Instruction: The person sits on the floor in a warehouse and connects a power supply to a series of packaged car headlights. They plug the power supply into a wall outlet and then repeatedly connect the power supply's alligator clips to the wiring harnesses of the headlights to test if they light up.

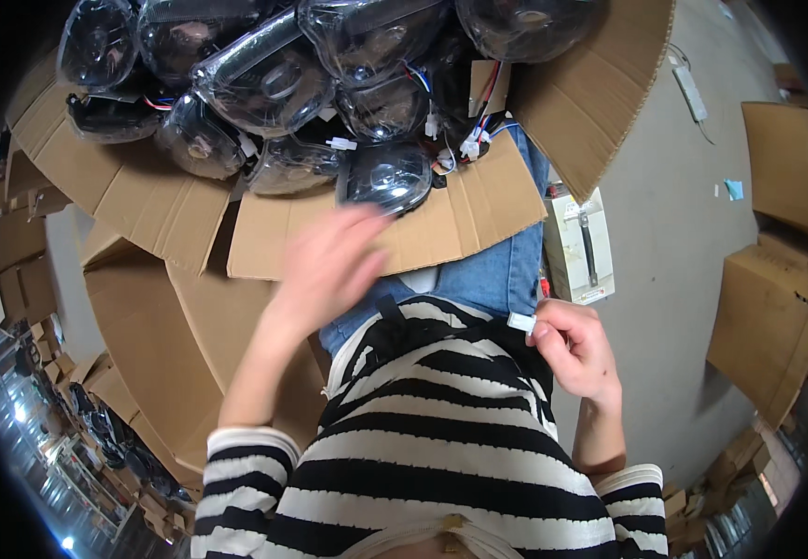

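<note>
Head view: right hand point(574, 349) pinches a white plug point(521, 322), left hand point(328, 265) hovers spread over the near box flap point(483, 210), apparently mid-handling, the closest lamp point(390, 175) calling for gentle grasping.

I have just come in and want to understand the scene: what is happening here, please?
A person in a striped top is working by an open cardboard box filled with plastic-wrapped lamp units. The right grip pinches a small white connector close to the waist. The left grip is over the box's near flap, by the nearest lamp unit; it is blurred, so whether it holds or touches anything is unclear.
</note>
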A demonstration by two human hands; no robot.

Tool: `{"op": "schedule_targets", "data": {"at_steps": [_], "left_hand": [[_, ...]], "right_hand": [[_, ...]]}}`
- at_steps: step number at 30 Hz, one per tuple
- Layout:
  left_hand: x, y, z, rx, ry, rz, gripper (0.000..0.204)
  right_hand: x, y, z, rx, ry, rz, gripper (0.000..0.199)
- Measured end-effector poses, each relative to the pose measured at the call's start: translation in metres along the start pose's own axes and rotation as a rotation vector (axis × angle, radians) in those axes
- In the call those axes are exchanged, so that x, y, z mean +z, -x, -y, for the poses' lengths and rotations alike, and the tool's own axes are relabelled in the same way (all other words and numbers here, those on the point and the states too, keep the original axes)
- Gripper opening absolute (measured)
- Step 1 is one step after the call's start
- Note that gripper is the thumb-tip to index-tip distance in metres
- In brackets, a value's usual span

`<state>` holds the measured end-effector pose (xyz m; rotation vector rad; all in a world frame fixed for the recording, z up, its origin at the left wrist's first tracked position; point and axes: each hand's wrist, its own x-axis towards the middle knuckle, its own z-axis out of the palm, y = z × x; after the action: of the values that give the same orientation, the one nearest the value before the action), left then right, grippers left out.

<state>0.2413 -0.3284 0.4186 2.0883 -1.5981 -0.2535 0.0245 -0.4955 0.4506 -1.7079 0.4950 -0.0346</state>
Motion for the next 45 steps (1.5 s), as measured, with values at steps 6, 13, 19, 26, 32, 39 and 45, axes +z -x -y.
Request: {"op": "schedule_targets", "data": {"at_steps": [6, 13, 19, 26, 32, 39, 45], "left_hand": [[0.114, -0.08, 0.05, 0.062, -0.216, 0.352, 0.037], [0.096, -0.062, 0.038, 0.245, -0.198, 0.387, 0.029], [0.056, -0.038, 0.0, 0.024, -0.081, 0.688, 0.036], [0.075, -0.038, -0.005, -0.189, -0.254, 0.254, 0.059], [0.073, -0.03, 0.01, -0.232, -0.454, 0.18, 0.048], [0.1, -0.031, 0.006, -0.315, -0.197, 0.414, 0.024], [0.087, -0.013, -0.021, -0.054, 0.103, 0.051, 0.017]], "right_hand": [[-0.002, 0.015, -0.003, -0.011, -0.011, -0.028, 0.01], [-0.005, 0.013, -0.007, -0.01, -0.029, 0.003, 0.009], [-0.007, 0.003, -0.014, -0.06, -0.043, -0.038, 0.01], [-0.009, 0.0, -0.007, -0.014, -0.018, 0.021, 0.007], [-0.003, 0.001, -0.009, -0.015, -0.001, 0.04, 0.006], [0.003, 0.0, -0.004, -0.034, 0.017, 0.061, 0.005], [0.009, 0.001, -0.009, -0.068, 0.017, 0.087, 0.005]]}}
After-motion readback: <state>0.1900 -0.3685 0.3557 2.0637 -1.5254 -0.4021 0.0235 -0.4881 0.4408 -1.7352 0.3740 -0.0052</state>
